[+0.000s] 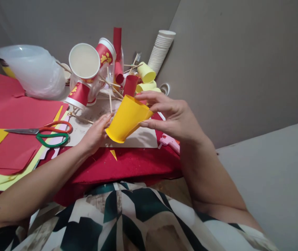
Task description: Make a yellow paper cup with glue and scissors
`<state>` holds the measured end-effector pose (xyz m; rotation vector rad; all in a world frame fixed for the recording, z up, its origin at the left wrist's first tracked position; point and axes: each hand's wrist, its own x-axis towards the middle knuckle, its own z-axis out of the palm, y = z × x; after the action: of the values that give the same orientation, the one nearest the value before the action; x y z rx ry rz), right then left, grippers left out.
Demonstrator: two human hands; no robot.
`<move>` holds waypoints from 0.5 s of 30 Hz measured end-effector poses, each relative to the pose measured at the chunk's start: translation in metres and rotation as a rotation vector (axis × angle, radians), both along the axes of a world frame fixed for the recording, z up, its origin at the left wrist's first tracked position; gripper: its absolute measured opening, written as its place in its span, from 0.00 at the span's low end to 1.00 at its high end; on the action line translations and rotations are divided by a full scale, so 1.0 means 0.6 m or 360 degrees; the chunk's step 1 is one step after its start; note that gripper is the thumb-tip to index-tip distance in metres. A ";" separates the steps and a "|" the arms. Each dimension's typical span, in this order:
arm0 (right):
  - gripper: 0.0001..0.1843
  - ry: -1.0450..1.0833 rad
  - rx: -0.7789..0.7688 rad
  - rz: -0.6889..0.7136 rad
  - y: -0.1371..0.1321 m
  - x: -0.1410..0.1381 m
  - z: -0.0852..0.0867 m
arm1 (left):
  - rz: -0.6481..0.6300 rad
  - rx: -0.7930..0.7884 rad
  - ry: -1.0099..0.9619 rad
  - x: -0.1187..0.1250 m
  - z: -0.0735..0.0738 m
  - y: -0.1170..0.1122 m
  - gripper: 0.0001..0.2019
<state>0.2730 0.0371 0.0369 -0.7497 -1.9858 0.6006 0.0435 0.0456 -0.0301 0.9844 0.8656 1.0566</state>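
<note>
A yellow paper cone-shaped cup [126,119] is held between both hands above a red-covered table [128,164]. My right hand [173,116] pinches its upper rim with fingers and thumb. The fingers of my left hand [94,134] are curled against its lower rim from the left. Behind it stand red and yellow paper rolls [130,84] and red printed paper cups [80,94] among wooden sticks [110,91].
Scissors [48,133] with orange and green handles lie on red paper sheets [13,115] at the left. A clear plastic bag [34,71] sits at the back left. A stack of white cups [161,50] leans on the wall. A pink glue gun [170,142] lies under my right wrist.
</note>
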 end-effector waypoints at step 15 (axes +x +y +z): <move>0.05 -0.0494 0.0255 0.0096 -0.011 -0.013 -0.043 | 0.0019 0.1640 0.0857 -0.010 0.023 -0.036 0.24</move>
<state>0.2653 0.0303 0.0112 -0.7195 -2.3174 0.3703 0.0377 0.0238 -0.0164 2.1999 0.7219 1.2851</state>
